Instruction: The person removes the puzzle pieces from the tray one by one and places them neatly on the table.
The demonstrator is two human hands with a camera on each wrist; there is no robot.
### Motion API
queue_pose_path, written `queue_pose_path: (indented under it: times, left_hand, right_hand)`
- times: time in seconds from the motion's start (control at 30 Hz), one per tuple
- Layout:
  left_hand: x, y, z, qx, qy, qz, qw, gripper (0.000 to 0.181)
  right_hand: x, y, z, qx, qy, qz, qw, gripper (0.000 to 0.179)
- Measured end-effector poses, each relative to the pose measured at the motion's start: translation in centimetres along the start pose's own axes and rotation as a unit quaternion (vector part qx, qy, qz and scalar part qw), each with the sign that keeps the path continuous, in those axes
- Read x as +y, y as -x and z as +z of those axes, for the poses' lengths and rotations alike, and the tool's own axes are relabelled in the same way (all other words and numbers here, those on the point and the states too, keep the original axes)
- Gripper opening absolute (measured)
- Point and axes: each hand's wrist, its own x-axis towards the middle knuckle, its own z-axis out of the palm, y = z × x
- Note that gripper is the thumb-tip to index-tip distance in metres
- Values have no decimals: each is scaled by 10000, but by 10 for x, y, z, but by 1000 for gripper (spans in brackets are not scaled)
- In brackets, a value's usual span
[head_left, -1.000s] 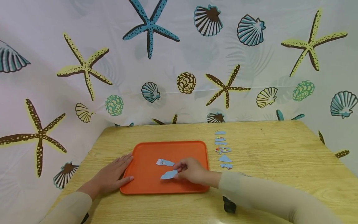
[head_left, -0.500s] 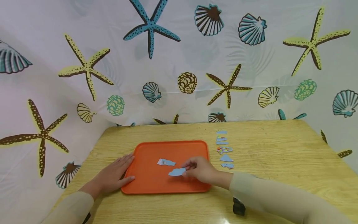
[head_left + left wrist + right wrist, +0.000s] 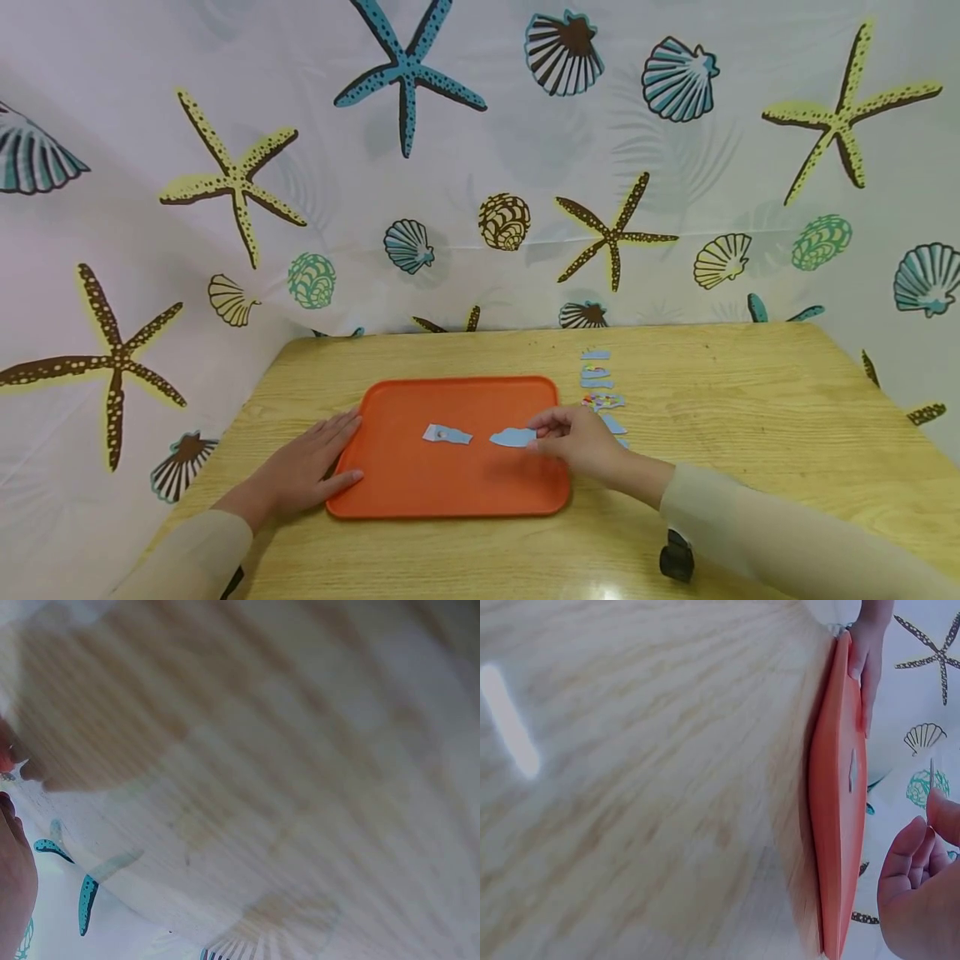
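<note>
My right hand point(image 3: 573, 437) pinches a light blue paper piece point(image 3: 512, 437) with a wavy upper edge, held over the right part of the orange tray point(image 3: 450, 492). In the right wrist view that piece shows edge-on as a thin line above the thumb of the right hand point(image 3: 922, 889). Another pale blue piece point(image 3: 454, 436), with a small picture and a whitish left end, lies mid-tray to the left of the held one. My left hand point(image 3: 303, 467) rests along the tray's left rim, fingers extended; only a bit of it shows in the left wrist view.
Right of the tray, several paper pieces lie in a column on the wooden table point(image 3: 750, 417), including a colourful one point(image 3: 602, 401). My right hand partly hides the nearest ones. Behind the table hangs a white cloth point(image 3: 450, 275) printed with starfish and shells.
My right hand has moved right across the tray, and slightly away from me, with the blue piece in its fingers. The left hand stays at the rim.
</note>
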Motion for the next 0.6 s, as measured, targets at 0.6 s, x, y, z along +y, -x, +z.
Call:
queue_pose_path:
  times: [0.6]
  left_hand:
    - [3,0,-2,38,6,126,9999,85]
  right_hand:
    - [4,25,-38,651,76,256,9975,28]
